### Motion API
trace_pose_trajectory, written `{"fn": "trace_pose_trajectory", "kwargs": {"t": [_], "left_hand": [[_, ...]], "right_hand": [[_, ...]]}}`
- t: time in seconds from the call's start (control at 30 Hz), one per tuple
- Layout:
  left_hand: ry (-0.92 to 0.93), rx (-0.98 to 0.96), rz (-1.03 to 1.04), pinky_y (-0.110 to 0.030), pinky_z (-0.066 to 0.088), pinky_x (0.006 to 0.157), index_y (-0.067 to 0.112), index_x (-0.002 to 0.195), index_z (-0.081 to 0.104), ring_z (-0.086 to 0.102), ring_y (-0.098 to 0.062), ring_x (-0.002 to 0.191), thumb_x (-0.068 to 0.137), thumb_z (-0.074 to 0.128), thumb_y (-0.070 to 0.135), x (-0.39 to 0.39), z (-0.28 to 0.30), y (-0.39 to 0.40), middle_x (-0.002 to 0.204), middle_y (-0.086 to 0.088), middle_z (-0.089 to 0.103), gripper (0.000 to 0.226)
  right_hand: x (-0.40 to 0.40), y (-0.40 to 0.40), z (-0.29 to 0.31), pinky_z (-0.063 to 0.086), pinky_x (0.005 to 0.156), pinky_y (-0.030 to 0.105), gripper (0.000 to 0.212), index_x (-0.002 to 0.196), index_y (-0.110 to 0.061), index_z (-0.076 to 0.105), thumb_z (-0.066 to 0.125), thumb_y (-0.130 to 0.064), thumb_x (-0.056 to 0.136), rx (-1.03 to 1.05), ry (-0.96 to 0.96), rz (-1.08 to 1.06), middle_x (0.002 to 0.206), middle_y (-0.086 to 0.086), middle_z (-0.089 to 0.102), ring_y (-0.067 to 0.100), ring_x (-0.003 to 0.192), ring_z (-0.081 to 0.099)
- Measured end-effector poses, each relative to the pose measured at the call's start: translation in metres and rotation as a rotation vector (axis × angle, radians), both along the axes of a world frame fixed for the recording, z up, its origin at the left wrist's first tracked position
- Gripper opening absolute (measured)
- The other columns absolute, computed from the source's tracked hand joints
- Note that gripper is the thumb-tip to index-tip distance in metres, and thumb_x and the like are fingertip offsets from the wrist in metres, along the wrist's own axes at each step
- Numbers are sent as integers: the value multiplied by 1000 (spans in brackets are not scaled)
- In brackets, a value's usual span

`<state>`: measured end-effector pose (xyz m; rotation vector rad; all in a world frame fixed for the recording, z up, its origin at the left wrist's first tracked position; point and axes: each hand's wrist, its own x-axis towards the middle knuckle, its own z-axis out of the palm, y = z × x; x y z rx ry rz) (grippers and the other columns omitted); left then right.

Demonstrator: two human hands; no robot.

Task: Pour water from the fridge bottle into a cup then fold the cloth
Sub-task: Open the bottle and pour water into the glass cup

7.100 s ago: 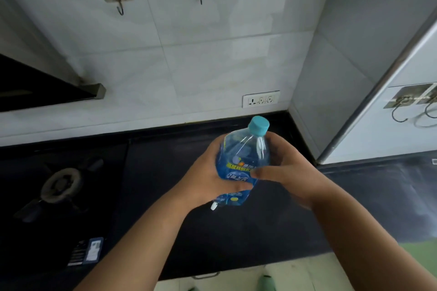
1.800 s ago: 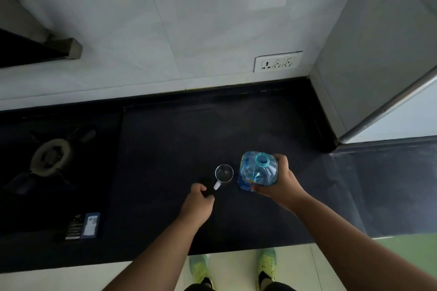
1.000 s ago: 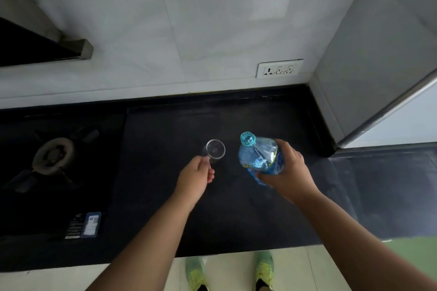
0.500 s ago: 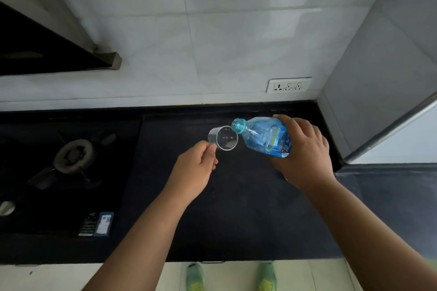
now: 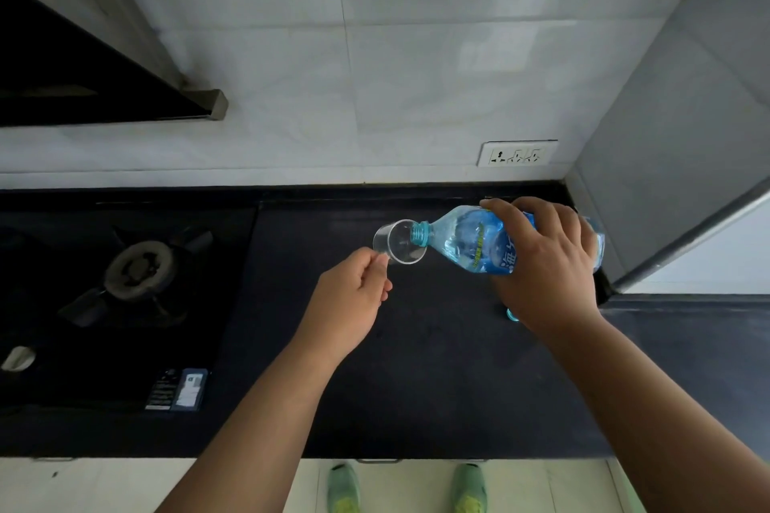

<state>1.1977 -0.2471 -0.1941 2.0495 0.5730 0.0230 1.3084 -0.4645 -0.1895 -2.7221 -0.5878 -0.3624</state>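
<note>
My right hand (image 5: 546, 262) grips a blue plastic water bottle (image 5: 466, 244) that lies almost level, its uncapped neck pointing left into the mouth of a small clear cup (image 5: 398, 242). My left hand (image 5: 350, 300) holds that cup by its handle, tilted toward the bottle, above the black countertop (image 5: 416, 367). A teal bottle cap (image 5: 511, 313) peeks out on the counter under my right wrist. No cloth is in view.
A gas burner (image 5: 135, 269) sits in the hob at the left, with a knob (image 5: 16, 358) near the left edge. A range hood (image 5: 104, 87) hangs upper left. A wall socket (image 5: 516, 153) is behind the bottle. A grey panel (image 5: 675, 146) closes the right side.
The bottle has tipped from upright to nearly level and its neck has reached the cup's mouth. My left hand lifted the cup off the counter and tilted it toward the bottle.
</note>
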Motion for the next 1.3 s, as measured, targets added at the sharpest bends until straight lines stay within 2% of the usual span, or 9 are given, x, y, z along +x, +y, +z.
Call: {"fn": "trace_pose_trajectory", "kwargs": {"t": [0.13,0.23,0.53,0.9,1.3], "left_hand": [[4,37,0,-43,62,83,27,88,63,70,-6,81,109,45,40,0,-1,0,84,7,72,31],[7,11,5,-42,62,85,28,93,65,71,-9,84,109,45,41,2,1,-2,86,7,72,29],[14,55,-12,-42,62,84,27,93,64,71,-9,84,109,44,41,6,2,-1,86,8,72,29],[31,44,-10,-41,62,84,28,94,64,71,-8,84,109,44,40,7,0,1,86,7,72,28],[38,51,-12,-37,62,86,28,96,63,70,-8,85,109,44,39,8,2,-1,88,8,71,26]], "right_hand": [[0,2,3,24,113,49,92,145,-36,53,81,-15,60,-34,-32,-3,135,0,53,31,126,39],[2,3,4,21,114,48,92,144,-36,52,83,-16,59,-53,-46,-1,135,-1,53,30,126,37],[1,3,5,20,117,49,93,144,-34,55,82,-13,57,-79,-94,8,134,1,54,29,129,36],[-2,4,5,23,118,51,90,142,-32,58,78,-10,57,-78,-115,19,133,3,56,33,129,43],[-2,5,10,20,119,52,90,143,-31,57,85,-13,59,-115,-133,21,136,4,56,31,132,37]]}}
